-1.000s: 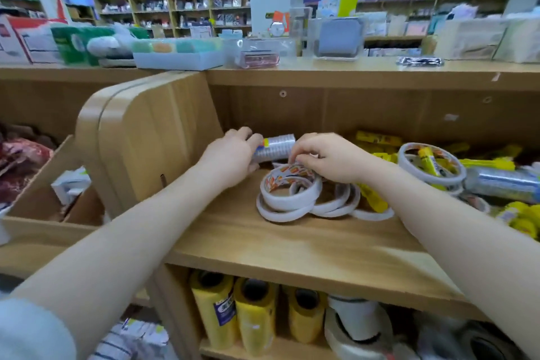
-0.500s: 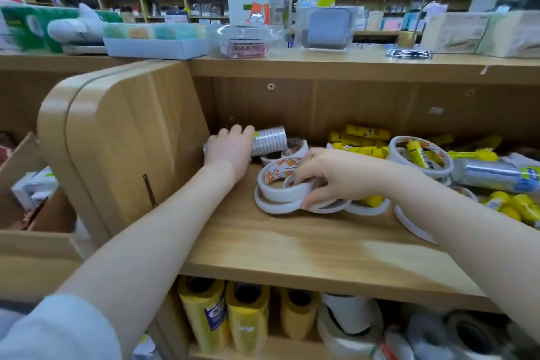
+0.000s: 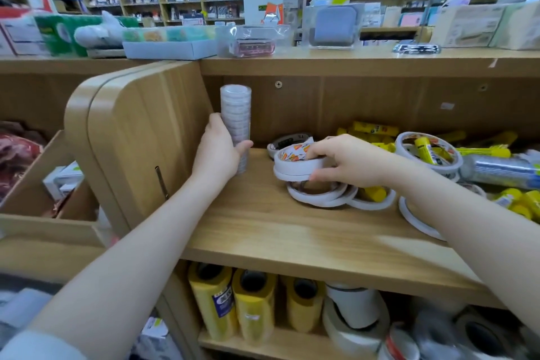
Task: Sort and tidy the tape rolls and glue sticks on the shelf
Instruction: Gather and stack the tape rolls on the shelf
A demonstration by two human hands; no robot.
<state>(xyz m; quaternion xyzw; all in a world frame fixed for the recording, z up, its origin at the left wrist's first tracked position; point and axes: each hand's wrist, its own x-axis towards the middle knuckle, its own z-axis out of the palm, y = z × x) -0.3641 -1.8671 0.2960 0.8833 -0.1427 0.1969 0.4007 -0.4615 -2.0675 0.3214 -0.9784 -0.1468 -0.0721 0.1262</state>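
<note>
Shelf (image 3: 263, 237) first: wood board, left half bare, right half a jumble of tape & glue. Nothing here is sorted yet, so a bad nudge spreads the mess.

Clear tape sleeve (image 3: 236, 114), a tall wrapped column of small rolls, stands upright at the far left by the side panel (image 3: 140, 137). Left hand (image 3: 217, 155) is wrapped round its lower part, thumb in front, fingers behind. Risk: tall & narrow, gripped low, so if let go before the base sits flat it prob tips rightward onto the rolls or rolls off the front edge. Slick wrap could also slip in the grip.

White tape rolls (image 3: 301, 168): right hand (image 3: 347, 162) pinches a couple of stacked flat rings, thumb under, fingers over the rim and into the core. They look lifted off the loose pile of rings (image 3: 324, 199) below; can't tell if the pile's top ring is touching. Risk: the lower ring slides out of the pinch, or the lift drags a pile ring w/ it.

Glue sticks (image 3: 374, 128), yellow, lie scattered at the back right, some inside a ring (image 3: 428, 149), one under the pile. Risk: round sticks roll once a ring above shifts, poss over the edge.
</note>
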